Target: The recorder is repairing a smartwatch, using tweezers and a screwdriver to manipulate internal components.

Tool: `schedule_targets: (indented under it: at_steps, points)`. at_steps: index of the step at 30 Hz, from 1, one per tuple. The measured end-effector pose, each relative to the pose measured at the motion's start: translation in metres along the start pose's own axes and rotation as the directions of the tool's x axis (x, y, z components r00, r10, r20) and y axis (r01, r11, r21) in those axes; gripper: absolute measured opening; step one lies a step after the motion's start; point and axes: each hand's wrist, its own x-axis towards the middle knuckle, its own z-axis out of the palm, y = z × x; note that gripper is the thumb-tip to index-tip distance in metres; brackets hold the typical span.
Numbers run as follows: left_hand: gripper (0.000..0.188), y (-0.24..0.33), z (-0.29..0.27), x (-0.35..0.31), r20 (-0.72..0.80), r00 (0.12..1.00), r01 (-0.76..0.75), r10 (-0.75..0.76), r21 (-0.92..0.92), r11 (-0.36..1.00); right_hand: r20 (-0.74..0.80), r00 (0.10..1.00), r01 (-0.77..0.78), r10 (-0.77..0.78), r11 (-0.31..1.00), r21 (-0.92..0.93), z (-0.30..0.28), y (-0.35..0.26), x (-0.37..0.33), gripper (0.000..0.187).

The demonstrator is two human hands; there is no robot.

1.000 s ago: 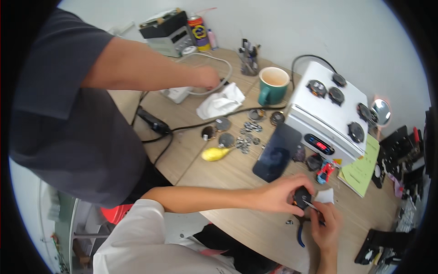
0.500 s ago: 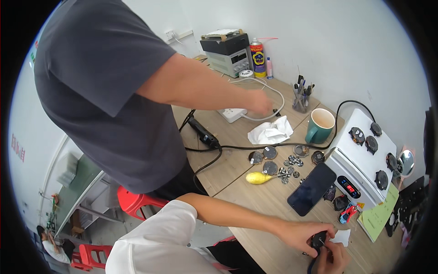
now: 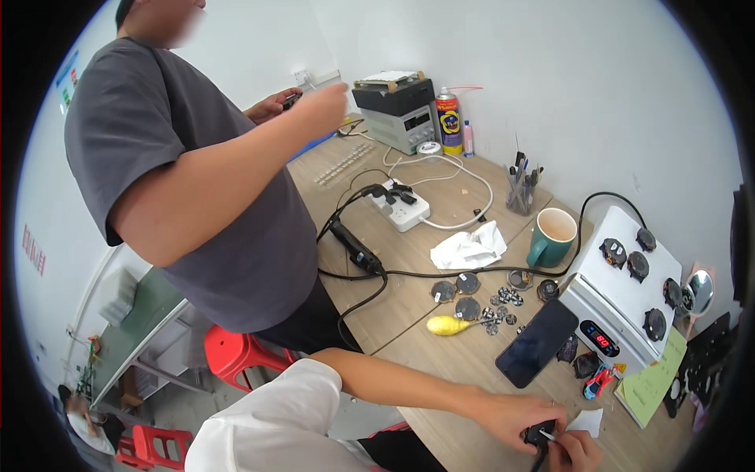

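Observation:
At the lower right, my left hand (image 3: pixel 511 418) is closed around a small black watch (image 3: pixel 538 433), holding it just above the table. My right hand (image 3: pixel 580 451) is pinched beside it, a thin, pale-tipped tool (image 3: pixel 549 435) between its fingers. That tip meets the watch face or lies right over it. The tool's exact kind is too small to make out, and the lower part of my right hand is cut off by the frame's edge. White paper (image 3: pixel 587 422) lies next to my right hand.
A black phone (image 3: pixel 538 343), a yellow air blower (image 3: pixel 447 325) and several watch parts (image 3: pixel 467 308) lie ahead. To the right stands a white heating plate (image 3: pixel 621 275) carrying watches. Beyond are a green mug (image 3: pixel 550 237) and power strip (image 3: pixel 399 206). A co-worker (image 3: pixel 204 181) stands left.
The co-worker has drawn an arm back from the table and stands more upright, a small dark thing in hand. The power strip is uncovered. My hands stay at the watch, shifted slightly.

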Motion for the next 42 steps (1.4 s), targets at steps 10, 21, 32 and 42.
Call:
schedule_targets:
  at_steps: [10, 21, 32, 42]
  points:
    - [0.061, 0.007, -0.003, 0.003, -0.042, 0.997, 0.062, -0.066, -0.095, 0.994, 0.034, 0.997, -0.075, 0.076, 0.997, -0.017, -0.002, -0.018, 0.002, 0.015]
    - [0.065, -0.001, 0.000, 0.003, -0.055, 0.998, -0.027, 0.022, -0.086, 0.996, -0.004, 0.999, 0.032, -0.032, 0.996, -0.080, -0.001, -0.001, 0.000, 0.020]
    - [0.063, 0.004, -0.006, 0.005, -0.026, 0.999, -0.032, 0.031, -0.057, 0.998, 0.026, 0.999, 0.027, -0.028, 0.999, 0.021, 0.004, 0.007, -0.004, 0.020]
    - [0.066, -0.006, 0.010, 0.008, -0.009, 1.000, -0.027, 0.026, -0.078, 0.997, -0.061, 0.998, 0.018, -0.015, 0.998, 0.054, 0.008, 0.007, -0.015, 0.017]
